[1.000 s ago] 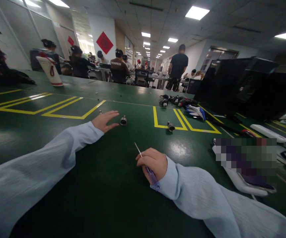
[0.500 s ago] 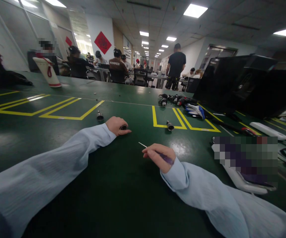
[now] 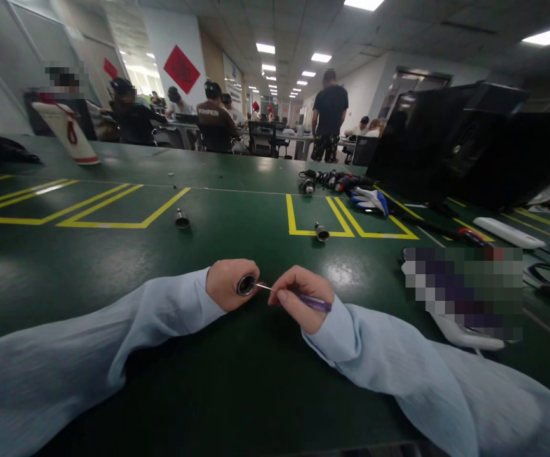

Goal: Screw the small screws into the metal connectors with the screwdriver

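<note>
My left hand (image 3: 234, 283) is closed around a hollow, round metal fitting (image 3: 247, 285), its open end turned toward me. My right hand (image 3: 302, 297) grips a small screwdriver (image 3: 315, 303) with a purple translucent handle. Its thin shaft points left and reaches the fitting's side by my left fingertips; whether the tip touches or enters it, I cannot tell. Beyond my left hand, a similar metal fitting (image 3: 181, 219) sits on the green table (image 3: 199, 387). Another metal fitting (image 3: 321, 231) lies at the yellow tape line, beyond my right hand.
Dark metal parts with cables (image 3: 309, 186) and a blue-and-white glove (image 3: 370, 200) lie at the back right, near black equipment (image 3: 422, 149). A blurred-out device (image 3: 465, 292) is at my right. A white cup (image 3: 68, 133) stands far left. Several people work beyond the table.
My left hand has come nearer with the fitting, turning its open end toward me. The screwdriver in my right hand now meets it. The view has shifted slightly.
</note>
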`<state>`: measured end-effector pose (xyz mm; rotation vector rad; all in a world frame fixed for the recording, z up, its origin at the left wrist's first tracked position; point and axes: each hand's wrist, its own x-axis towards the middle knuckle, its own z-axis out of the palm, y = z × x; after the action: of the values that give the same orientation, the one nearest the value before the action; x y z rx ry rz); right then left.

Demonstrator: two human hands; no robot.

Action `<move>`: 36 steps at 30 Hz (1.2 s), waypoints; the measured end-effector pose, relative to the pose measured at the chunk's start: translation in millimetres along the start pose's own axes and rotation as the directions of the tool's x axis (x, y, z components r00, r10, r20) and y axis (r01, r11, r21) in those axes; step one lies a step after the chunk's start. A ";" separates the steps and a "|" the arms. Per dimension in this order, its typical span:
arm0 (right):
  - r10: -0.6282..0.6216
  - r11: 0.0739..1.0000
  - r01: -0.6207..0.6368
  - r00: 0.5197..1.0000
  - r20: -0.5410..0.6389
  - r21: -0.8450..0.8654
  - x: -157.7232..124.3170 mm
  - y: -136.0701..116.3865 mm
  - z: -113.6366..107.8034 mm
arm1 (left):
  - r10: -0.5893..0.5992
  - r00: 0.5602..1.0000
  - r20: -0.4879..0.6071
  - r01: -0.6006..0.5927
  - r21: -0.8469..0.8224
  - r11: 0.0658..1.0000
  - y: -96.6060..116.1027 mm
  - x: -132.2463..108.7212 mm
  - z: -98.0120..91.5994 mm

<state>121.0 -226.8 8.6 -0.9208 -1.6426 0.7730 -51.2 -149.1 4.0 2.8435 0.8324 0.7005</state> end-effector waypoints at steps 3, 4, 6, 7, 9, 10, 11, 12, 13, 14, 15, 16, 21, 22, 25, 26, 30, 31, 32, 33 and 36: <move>-0.104 0.974 0.111 0.994 0.044 -0.198 -2.0 -5.8 1.2 | 0.030 0.999 0.038 -0.031 0.042 0.999 0.5 -0.3 0.9; -0.110 0.970 0.120 0.992 0.056 -0.211 -1.9 -5.8 1.7 | 0.051 0.998 0.040 -0.052 0.043 0.998 0.5 -0.5 1.1; -0.065 0.988 0.071 0.997 0.048 -0.136 -0.6 -2.9 3.3 | 0.091 0.996 0.019 -0.091 0.016 0.996 0.9 -1.5 1.3; -0.016 0.999 0.018 0.999 0.031 -0.051 0.5 -0.2 4.4 | 0.105 0.994 -0.003 -0.105 -0.007 0.994 1.3 -2.1 1.2; 0.109 0.973 -0.112 0.994 0.026 0.200 3.4 7.2 6.8 | 0.109 0.992 -0.059 -0.112 -0.055 0.992 2.6 -3.3 0.7; 0.166 0.925 -0.174 0.985 0.053 0.339 5.0 11.1 7.9 | 0.100 0.991 -0.086 -0.107 -0.075 0.991 3.4 -3.8 0.4; 0.211 0.854 -0.231 0.973 0.095 0.467 6.6 14.8 8.9 | 0.087 0.990 -0.109 -0.097 -0.092 0.991 4.2 -4.1 0.1; 0.243 0.776 -0.281 0.959 0.143 0.565 8.1 17.9 9.7 | 0.072 0.990 -0.125 -0.085 -0.107 0.991 5.0 -4.3 -0.1; 0.266 0.704 -0.322 0.946 0.185 0.633 9.2 20.2 10.4 | 0.055 0.989 -0.137 -0.071 -0.118 0.990 5.8 -4.2 -0.2; 0.275 0.655 -0.343 0.938 0.210 0.674 9.9 21.3 10.9 | 0.040 0.989 -0.142 -0.058 -0.127 0.990 6.4 -4.0 -0.3; 0.275 0.636 -0.343 0.938 0.213 0.691 10.0 21.3 11.3 | 0.029 0.989 -0.144 -0.048 -0.130 0.990 6.9 -3.7 -0.3; 0.267 0.645 -0.326 0.943 0.196 0.691 9.6 20.2 11.6 | 0.022 0.989 -0.143 -0.040 -0.127 0.991 7.3 -3.2 -0.3; 0.232 0.906 -0.202 0.972 -0.038 0.372 2.8 8.1 13.6 | 0.035 0.993 -0.111 -0.033 0.021 0.999 7.4 -1.7 0.9; 0.221 0.937 -0.192 0.973 -0.071 0.291 1.8 6.8 14.1 | 0.043 0.994 -0.102 -0.037 0.059 0.998 7.3 -1.7 1.2; 0.238 0.927 -0.213 0.970 -0.047 0.308 2.3 8.2 14.1 | 0.069 0.992 -0.106 -0.060 0.091 0.994 7.4 -2.3 1.0; 0.267 0.887 -0.245 0.964 -0.004 0.391 3.7 10.3 13.4 | 0.075 0.990 -0.116 -0.067 0.076 0.995 7.6 -2.5 0.5; 0.322 0.646 -0.357 0.929 0.183 0.675 10.3 20.6 9.9 | 0.078 0.987 -0.143 -0.082 -0.028 0.996 9.1 -3.1 -2.4; 0.320 0.605 -0.366 0.925 0.205 0.707 11.2 22.3 9.4 | 0.074 0.987 -0.144 -0.082 -0.051 0.995 9.2 -3.0 -2.9; 0.316 0.582 -0.366 0.925 0.213 0.726 11.6 23.1 9.2 | 0.067 0.988 -0.142 -0.077 -0.067 0.995 9.3 -2.8 -3.0; 0.313 0.577 -0.358 0.927 0.205 0.735 11.5 23.2 9.2 | 0.059 0.989 -0.137 -0.070 -0.073 0.995 9.1 -2.6 -2.8; 0.331 0.680 -0.320 0.937 0.113 0.660 8.5 19.3 11.0 | 0.036 0.994 -0.108 -0.038 -0.018 0.999 8.3 -1.7 -0.6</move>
<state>112.7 -210.4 -6.4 -0.6789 -1.0363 1.4862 -48.8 -157.0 5.6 2.8324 0.7836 0.8682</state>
